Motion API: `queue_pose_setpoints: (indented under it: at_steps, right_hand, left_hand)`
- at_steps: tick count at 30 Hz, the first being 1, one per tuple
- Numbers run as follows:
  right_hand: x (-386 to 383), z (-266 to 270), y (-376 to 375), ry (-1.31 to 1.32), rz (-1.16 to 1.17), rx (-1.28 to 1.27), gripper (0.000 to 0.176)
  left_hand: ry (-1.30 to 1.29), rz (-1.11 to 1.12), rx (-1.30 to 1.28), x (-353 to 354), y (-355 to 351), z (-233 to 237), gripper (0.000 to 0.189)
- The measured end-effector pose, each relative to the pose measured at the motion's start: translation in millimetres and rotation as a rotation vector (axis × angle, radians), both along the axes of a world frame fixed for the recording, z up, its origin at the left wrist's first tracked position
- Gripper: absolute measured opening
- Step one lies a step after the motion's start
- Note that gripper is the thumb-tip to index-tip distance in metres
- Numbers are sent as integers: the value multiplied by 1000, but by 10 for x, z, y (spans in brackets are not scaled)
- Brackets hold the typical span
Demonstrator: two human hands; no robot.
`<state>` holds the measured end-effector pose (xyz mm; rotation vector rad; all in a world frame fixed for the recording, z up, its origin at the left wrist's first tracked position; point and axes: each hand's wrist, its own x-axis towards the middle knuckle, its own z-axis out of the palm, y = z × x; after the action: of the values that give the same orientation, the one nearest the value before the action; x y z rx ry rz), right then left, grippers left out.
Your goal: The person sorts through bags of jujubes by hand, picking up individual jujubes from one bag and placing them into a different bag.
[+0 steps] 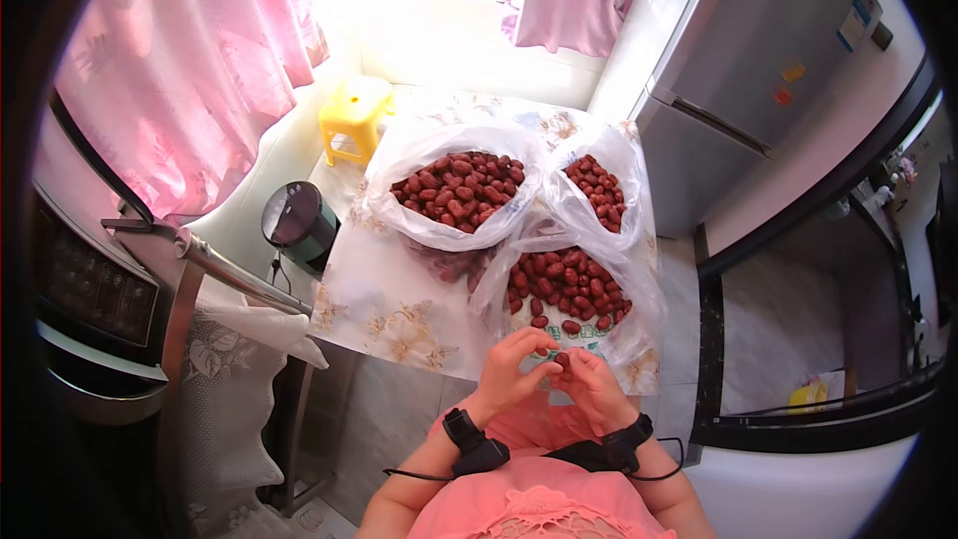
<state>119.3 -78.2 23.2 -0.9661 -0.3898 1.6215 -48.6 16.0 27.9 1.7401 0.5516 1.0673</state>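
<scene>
So the right fingers (583, 371) were nearly closed on a small, dark-red date (563, 359); the left fingers (523, 340) curled right beside them, maybe on another, couldn't really tell. A loose pinch could've dropped it. Just beyond them, more wrinkly red dates (571, 281) sat in a translucent white plastic bag (645, 289) on the flower-print surface (349, 309), its floppy rim easy to snag.

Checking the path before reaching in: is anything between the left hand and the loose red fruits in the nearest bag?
Nothing visible stands between the left hand and the loose red fruits. The nearest bag rises at both sides, but its edge toward the hand looks low.
</scene>
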Motion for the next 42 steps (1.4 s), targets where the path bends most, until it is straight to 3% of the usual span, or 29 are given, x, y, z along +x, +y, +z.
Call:
queue_pose_setpoints:
  at_steps: [3, 5, 8, 11, 14, 21, 23, 25, 29, 35, 40, 42]
  right_hand:
    - [89, 117, 92, -97, 1, 56, 19]
    - [145, 222, 235, -122, -13, 67, 17]
    - [183, 441, 531, -323, -25, 186, 15]
    - [131, 726, 853, -412, -73, 217, 13]
    - [18, 920, 1131, -484, -129, 327, 16]
    - [-170, 1053, 1627, -584, -219, 402, 22]
    - [-204, 1046, 1877, -765, -242, 561, 25]
    - [-189, 988, 2014, -867, -207, 550, 29]
    - [-5, 891, 1735, -1002, -143, 566, 23]
    - [495, 91, 854, -1046, -70, 262, 17]
    - [457, -23, 487, -1395, 24, 291, 24]
    - [420, -50, 471, -1670, -28, 469, 25]
  left_hand:
    - [-64, 189, -99, -111, 46, 51, 22]
    - [-113, 450, -185, -239, 186, -102, 19]
    - [-276, 567, -360, -301, 403, -304, 20]
    - [-182, 567, -312, -314, 468, -680, 26]
    - [-43, 518, -197, -341, 425, -596, 31]
    - [14, 515, -156, -342, 446, -532, 32]
    - [26, 547, -110, -328, 437, -532, 30]
    - [34, 556, -134, -334, 420, -519, 28]
    - [10, 571, -157, -344, 431, -516, 25]
    - [44, 568, -156, -321, 438, -562, 25]
    - [74, 582, -134, -314, 424, -528, 25]
    - [52, 586, -163, -320, 415, -517, 23]
